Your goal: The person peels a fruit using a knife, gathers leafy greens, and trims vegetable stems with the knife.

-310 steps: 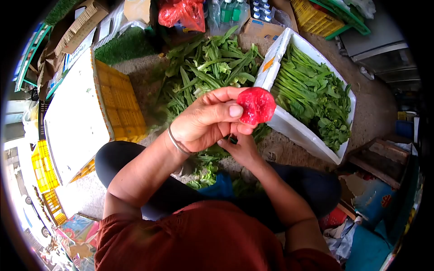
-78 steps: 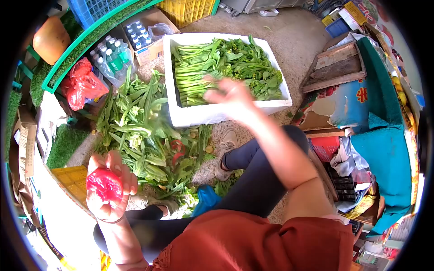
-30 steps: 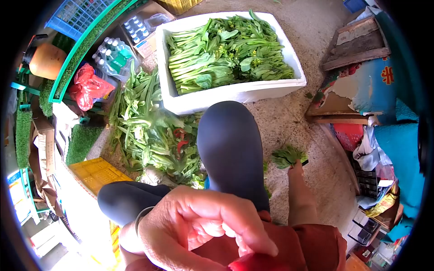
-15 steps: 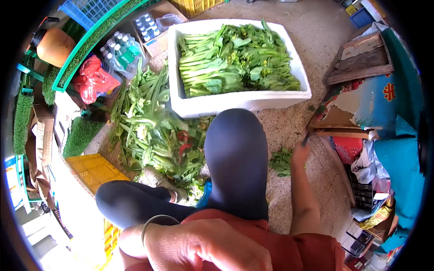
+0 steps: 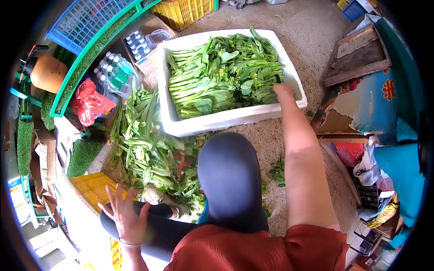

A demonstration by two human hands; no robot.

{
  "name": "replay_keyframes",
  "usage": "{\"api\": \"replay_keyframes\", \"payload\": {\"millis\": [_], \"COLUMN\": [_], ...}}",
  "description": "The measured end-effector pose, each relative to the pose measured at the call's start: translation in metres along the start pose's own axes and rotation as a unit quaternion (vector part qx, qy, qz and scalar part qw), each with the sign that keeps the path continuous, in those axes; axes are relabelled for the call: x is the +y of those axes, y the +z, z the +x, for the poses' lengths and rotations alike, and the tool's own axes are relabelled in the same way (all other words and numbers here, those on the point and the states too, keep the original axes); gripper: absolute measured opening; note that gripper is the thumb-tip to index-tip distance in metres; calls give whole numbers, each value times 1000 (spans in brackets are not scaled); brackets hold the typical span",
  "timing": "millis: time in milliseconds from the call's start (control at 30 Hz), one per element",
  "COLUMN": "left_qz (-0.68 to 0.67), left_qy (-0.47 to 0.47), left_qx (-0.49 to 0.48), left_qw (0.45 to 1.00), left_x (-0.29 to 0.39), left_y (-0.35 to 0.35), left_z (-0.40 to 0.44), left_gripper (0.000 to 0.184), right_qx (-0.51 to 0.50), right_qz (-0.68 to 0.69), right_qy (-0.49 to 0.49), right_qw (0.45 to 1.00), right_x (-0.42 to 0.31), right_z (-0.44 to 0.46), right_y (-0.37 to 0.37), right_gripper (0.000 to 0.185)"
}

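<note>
My right hand (image 5: 284, 91) is closed at the right end of the white foam box (image 5: 199, 125), next to the leafy greens inside. A short, dark, stick-like object (image 5: 277, 79) pokes up from its fist; its kind does not show. The box holds flowering leafy greens (image 5: 221, 74), laid with their pale stems to the left. My left hand (image 5: 128, 217), fingers spread, is raised above my bent left leg and holds nothing. Beside it on the floor lies a heap of loose leaves and stalks (image 5: 149, 153).
A yellow crate (image 5: 92, 185) stands at the left. Bottles in plastic wrap (image 5: 115, 74) and a red plastic bag (image 5: 90, 101) sit left of the box. A few leaves (image 5: 276, 171) lie on the floor under my right arm. Cartons (image 5: 352, 108) line the right side.
My right hand has moved from low on the right up and forward to the box, still gripping the dark object. My left hand has swung out left, its fingers now spread.
</note>
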State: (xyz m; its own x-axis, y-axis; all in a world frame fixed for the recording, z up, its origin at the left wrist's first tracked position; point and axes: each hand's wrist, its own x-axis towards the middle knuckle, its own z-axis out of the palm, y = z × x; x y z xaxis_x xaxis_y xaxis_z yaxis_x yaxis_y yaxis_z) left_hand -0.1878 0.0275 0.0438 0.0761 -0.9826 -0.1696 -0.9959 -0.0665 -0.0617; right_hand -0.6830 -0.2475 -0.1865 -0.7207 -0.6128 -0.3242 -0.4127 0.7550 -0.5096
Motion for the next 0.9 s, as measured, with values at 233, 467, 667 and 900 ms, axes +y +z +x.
{"api": "replay_keyframes", "payload": {"millis": [233,467,667,900], "left_qz": [-11,-72,-92,-117], "left_qy": [-16,41,67,80], "left_qx": [66,-3,-15,-40], "left_qw": [998,997,993,989], "left_x": [-45,-8,-1,-1], "left_y": [25,33,34,51], "left_z": [1,27,27,27], "left_gripper": [45,51,51,50], "right_qx": [-3,46,20,71], "right_qz": [155,96,316,394], "right_qy": [174,63,23,-119], "right_qw": [972,992,948,909], "right_x": [-1,-11,-14,97], "right_z": [22,-27,-40,-121], "right_y": [23,-14,-67,-143], "right_gripper": [67,98,102,86]}}
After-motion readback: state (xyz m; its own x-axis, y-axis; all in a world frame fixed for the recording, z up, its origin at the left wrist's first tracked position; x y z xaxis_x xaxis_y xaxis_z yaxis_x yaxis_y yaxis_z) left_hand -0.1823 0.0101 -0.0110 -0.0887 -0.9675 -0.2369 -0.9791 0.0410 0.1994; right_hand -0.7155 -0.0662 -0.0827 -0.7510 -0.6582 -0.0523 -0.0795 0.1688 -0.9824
